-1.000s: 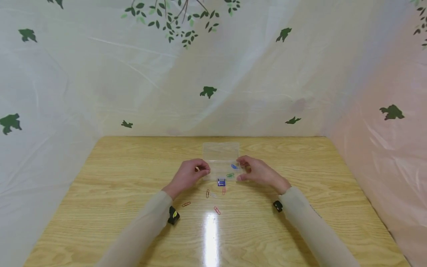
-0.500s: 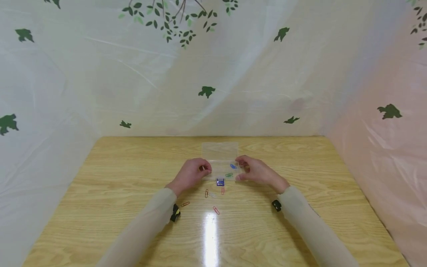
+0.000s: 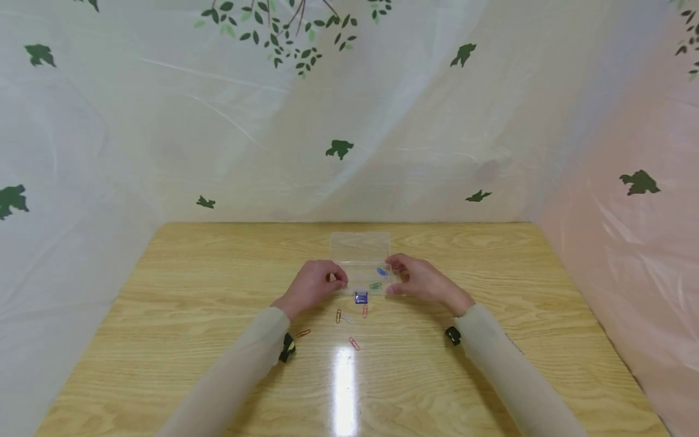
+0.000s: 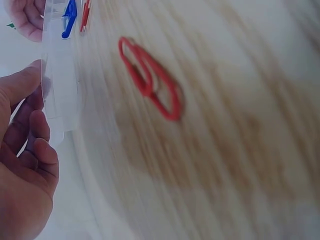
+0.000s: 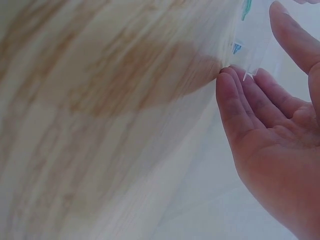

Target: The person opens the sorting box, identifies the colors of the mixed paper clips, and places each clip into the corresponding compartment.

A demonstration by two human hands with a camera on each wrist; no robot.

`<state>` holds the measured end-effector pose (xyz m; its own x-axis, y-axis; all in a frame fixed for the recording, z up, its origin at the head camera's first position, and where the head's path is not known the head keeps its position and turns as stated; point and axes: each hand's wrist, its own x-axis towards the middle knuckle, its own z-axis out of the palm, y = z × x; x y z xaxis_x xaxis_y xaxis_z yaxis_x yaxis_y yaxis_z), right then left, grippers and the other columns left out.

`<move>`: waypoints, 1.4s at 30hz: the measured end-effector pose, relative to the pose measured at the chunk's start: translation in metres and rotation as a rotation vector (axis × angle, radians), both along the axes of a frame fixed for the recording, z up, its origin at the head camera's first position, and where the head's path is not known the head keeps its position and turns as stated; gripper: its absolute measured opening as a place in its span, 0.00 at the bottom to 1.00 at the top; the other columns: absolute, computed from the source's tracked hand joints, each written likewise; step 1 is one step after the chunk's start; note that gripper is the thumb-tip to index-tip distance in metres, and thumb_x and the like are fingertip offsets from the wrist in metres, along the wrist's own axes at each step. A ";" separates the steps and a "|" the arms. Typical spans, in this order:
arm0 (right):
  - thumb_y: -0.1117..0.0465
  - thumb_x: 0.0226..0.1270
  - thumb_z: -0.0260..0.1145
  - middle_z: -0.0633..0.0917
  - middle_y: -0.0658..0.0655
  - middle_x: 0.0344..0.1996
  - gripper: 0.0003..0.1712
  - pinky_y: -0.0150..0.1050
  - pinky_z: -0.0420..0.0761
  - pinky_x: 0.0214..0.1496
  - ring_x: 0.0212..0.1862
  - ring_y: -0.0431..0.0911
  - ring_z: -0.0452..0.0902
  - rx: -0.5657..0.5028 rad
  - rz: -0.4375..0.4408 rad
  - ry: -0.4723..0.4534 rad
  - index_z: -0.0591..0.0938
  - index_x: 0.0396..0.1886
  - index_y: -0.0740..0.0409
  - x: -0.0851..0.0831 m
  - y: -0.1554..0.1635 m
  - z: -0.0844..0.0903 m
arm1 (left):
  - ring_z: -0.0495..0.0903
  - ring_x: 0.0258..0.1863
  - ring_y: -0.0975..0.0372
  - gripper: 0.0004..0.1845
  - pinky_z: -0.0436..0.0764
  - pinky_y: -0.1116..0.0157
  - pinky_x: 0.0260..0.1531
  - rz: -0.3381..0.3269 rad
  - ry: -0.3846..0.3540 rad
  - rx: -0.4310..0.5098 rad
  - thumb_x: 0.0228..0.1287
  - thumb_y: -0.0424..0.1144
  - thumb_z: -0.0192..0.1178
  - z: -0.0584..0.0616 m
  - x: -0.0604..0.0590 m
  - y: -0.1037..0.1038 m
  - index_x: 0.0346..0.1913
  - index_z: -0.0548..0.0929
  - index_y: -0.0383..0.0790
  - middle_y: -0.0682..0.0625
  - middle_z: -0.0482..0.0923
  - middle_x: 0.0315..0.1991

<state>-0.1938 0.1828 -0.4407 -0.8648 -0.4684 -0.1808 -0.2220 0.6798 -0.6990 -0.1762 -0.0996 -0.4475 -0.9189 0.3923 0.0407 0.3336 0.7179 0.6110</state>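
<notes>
Meanwhile, both hands gripped the small clear plastic box [image 3: 361, 274] at mid-table, its lid open toward the far edge: the left hand [image 3: 312, 285] pinched its left end, the right hand [image 3: 420, 280] its right end, thumb and fingers curled round the wall. Compared with a second earlier, little had shifted; the left hand sat slightly closer against the box. Blue and green paper clips [image 3: 379, 278] lay inside, while red paper clips [image 3: 352, 321] and a blue binder clip [image 3: 361, 297] remained on the wooden table [image 3: 191, 285], so filling looked unfinished.

You have one clear plastic box [image 3: 360, 267], two paper clips inside it, one blue [image 3: 381, 272] and one green [image 3: 375, 286], four reddish clips loose on the surface [image 3: 191, 285], and one blue binder clip [image 3: 361, 297].
</notes>
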 end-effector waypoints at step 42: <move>0.56 0.65 0.78 0.81 0.60 0.60 0.38 0.55 0.78 0.63 0.58 0.54 0.77 -0.006 0.016 0.009 0.73 0.71 0.60 0.000 0.000 0.001 | 0.82 0.56 0.52 0.22 0.81 0.50 0.58 -0.130 -0.026 0.249 0.70 0.37 0.68 0.002 0.071 -0.065 0.64 0.81 0.36 0.48 0.85 0.55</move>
